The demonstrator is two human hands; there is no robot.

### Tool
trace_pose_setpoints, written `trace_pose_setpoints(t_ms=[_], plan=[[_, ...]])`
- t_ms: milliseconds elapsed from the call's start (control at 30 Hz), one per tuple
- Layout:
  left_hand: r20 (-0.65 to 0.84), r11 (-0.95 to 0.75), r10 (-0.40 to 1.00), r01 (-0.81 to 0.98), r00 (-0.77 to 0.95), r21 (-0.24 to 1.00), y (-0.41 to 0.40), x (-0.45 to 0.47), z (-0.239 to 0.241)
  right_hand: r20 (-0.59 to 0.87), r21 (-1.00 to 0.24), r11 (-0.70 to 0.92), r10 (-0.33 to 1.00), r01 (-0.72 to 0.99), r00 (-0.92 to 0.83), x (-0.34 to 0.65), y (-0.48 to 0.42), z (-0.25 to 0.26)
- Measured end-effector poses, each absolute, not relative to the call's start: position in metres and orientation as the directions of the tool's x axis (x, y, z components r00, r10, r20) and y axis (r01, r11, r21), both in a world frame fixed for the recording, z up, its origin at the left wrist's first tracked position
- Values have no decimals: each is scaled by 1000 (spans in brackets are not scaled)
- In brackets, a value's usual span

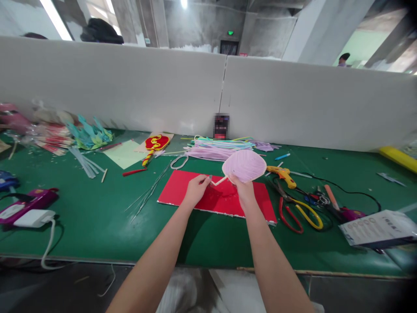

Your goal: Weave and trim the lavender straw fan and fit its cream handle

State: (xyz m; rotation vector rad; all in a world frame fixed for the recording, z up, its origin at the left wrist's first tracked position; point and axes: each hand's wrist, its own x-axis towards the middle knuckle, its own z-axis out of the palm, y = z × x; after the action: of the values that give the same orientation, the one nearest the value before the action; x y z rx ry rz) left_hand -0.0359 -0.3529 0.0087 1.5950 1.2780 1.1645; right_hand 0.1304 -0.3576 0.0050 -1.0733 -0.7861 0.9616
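Head view: right hand (pixel 245 190) grips pale pink round woven fan (pixel 244 165); left hand (pixel 195 188) pinches its white stick handle (pixel 219 181) above red sheet (pixel 192 187) on green bench (pixel 97 217).

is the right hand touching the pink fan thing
Touching. The head view shows the right hand gripping the lower edge of the pink fan, fingers overlapping its rim with no gap, above the red sheet.

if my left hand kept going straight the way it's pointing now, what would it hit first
Probably the pink coiled fan disc held by the right hand: the left hand points up and right along the white stem it pinches. Depth is hard to judge; it might pass beside it toward the pile of pastel sticks.
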Motion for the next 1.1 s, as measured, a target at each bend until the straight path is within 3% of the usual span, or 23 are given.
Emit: trace_pose_setpoints(t_ms=[267, 567, 867, 1100], plan=[[23, -27, 993, 38, 115, 999, -353, -31, 5, -166, -825, 29, 943, -564, 290, 122, -360, 4], [4, -2, 994, -24, 109, 1000, -358, -19, 2, -310, -697, -45, 919, -715, 245, 116, -360, 4], [127, -137, 984, 76, 127, 988, -366, -8, 6, -312, -703, 36, 882, -710, 354, 119, -357, -5], [166, -190, 974, 154, 157, 970, -377, -1, 6, -178, -827, 179, 815, -533, 551, 117, -361, -2]])
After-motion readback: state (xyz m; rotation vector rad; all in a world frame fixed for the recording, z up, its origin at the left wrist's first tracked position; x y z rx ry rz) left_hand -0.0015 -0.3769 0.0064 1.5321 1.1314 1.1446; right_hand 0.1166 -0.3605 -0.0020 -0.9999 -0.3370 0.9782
